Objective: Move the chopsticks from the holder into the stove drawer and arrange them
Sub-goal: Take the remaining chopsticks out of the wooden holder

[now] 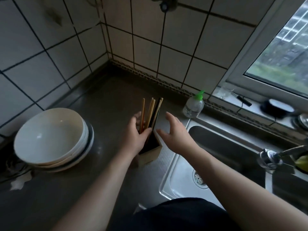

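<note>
Chopsticks (150, 112): a loose bundle of pale wood and dark sticks, standing in a small square wooden holder (150, 155) on the grey counter (103, 100), between a stack of white bowls (51, 139) and the sink (208, 164). Long axis: near upright, tips leaning away from the person toward the tiled corner. Left hand (138, 132): at the bundle, fingers curled partly round its lower length just above the holder's mouth; whether the grasp has fully closed cannot be told. Right hand (175, 130): open, fingers spread, empty, just beside the holder on the sink side, apart from the sticks. Nearer hand: the left. Judgement: withdrawal runs along the sticks' axis, up and slightly away. Stove drawer: not in view. Soap bottle (194, 105): behind, clear of both hands.
</note>
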The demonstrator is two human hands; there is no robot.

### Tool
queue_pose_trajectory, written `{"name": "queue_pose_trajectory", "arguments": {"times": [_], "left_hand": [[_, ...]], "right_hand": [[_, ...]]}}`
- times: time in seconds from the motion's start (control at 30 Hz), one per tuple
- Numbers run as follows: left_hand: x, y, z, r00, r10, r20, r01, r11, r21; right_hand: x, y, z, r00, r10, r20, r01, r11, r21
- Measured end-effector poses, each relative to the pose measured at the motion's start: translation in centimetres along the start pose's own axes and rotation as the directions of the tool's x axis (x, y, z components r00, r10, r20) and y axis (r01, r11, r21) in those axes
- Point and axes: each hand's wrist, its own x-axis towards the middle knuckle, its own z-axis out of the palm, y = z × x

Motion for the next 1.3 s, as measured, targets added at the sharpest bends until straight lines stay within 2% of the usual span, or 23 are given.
{"name": "queue_pose_trajectory", "arguments": {"times": [0.07,0.17,0.3,0.5,0.77,0.93,1.1,1.3], "left_hand": [[0.6,0.0,0.1,1.000,-0.015,0.000,0.015,0.998,-0.062],[1.0,-0.1,0.1,1.000,-0.020,-0.015,0.019,0.994,-0.106],[1.0,-0.7,0.0,0.999,-0.040,-0.027,0.036,0.990,-0.139],[1.2,-2.3,0.0,0.990,-0.090,-0.109,0.073,0.985,-0.155],[0.8,-2.2,0.1,0.991,-0.098,-0.086,0.080,0.978,-0.195],[0.4,-2.0,0.0,0.987,-0.101,-0.127,0.076,0.980,-0.185],[0.0,-1.7,-0.1,0.985,-0.046,-0.166,0.013,0.980,-0.196],[-0.7,-0.5,-0.4,0.978,0.083,-0.190,-0.115,0.979,-0.166]], "right_hand": [[1.3,-0.7,0.2,0.996,0.083,0.020,-0.085,0.981,0.174],[2.5,-1.5,0.8,0.989,0.141,0.054,-0.151,0.892,0.427],[3.5,-2.5,1.1,0.987,0.147,0.064,-0.157,0.799,0.580],[4.3,-3.3,1.9,0.988,0.154,0.027,-0.139,0.794,0.592],[3.7,-3.0,2.0,0.992,0.106,0.072,-0.127,0.735,0.666],[3.6,-2.8,2.2,0.985,0.170,-0.021,-0.117,0.761,0.638],[2.7,-2.2,2.9,0.976,0.214,-0.043,-0.142,0.772,0.619],[1.4,-2.7,3.2,0.978,0.204,-0.052,-0.100,0.667,0.738]]}}
